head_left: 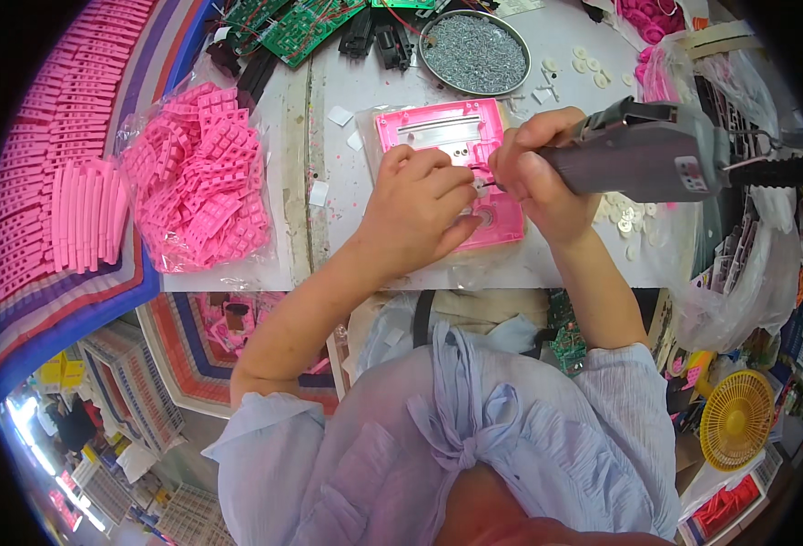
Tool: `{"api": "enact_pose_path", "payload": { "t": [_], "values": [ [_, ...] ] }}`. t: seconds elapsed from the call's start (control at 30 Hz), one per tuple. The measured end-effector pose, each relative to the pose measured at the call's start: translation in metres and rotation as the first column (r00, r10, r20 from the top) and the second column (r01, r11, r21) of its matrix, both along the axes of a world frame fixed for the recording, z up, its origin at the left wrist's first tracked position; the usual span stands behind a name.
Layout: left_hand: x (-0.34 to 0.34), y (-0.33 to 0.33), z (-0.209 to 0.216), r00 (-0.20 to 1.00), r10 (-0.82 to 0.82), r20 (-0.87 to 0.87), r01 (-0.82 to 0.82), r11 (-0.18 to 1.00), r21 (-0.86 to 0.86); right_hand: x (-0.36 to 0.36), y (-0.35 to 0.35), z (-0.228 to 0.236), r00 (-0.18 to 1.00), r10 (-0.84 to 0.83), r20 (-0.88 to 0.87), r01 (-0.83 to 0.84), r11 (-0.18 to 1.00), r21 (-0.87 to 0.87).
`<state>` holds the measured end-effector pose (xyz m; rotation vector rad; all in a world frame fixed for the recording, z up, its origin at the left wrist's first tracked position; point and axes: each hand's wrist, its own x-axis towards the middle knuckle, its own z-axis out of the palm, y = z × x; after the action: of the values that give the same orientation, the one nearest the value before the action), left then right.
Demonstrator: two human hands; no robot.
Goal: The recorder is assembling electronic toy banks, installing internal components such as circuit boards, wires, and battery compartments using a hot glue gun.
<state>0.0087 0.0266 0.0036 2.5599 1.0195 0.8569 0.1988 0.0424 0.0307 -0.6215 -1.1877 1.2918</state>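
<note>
My right hand [552,187] grips a grey electric screwdriver [643,155] lying almost level. Its thin bit points left, down at a pink plastic housing [503,226] on the worktable. My left hand [412,211] rests over the housing's left side with bent fingers drawn together beside the bit's tip. Whatever those fingers pinch is hidden. At the housing's far end a silvery strip [438,130] shows inside the pink rim. Both hands cover the housing's middle.
A round tray of small metal screws [474,55] stands beyond the housing. At left lies a clear bag of pink keypad-like parts [203,182], beside rows of pink pieces [65,100]. Green circuit boards [315,35] sit at the back. White discs [627,214] lie at right.
</note>
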Motion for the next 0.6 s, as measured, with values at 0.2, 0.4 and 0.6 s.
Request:
{"api": "enact_pose_path", "payload": {
  "t": [0.2, 0.4, 0.6],
  "values": [
    [0.002, 0.001, -0.004, 0.99, -0.053, -0.131, 0.067, 0.992, 0.103, -0.007, 0.0, -0.012, 0.921, -0.031, 0.389, -0.052, 0.978, 0.2],
    [0.007, -0.002, -0.006, 0.994, -0.031, -0.103, 0.049, 0.983, 0.178, -0.001, 0.008, -0.014, 0.958, 0.145, 0.248, -0.148, 0.989, -0.008],
    [-0.07, 0.043, 0.019, 0.997, 0.07, -0.03, -0.072, 0.994, -0.077, 0.028, 0.04, 0.033, 0.983, 0.167, -0.074, -0.156, 0.979, 0.129]
  ]
}}
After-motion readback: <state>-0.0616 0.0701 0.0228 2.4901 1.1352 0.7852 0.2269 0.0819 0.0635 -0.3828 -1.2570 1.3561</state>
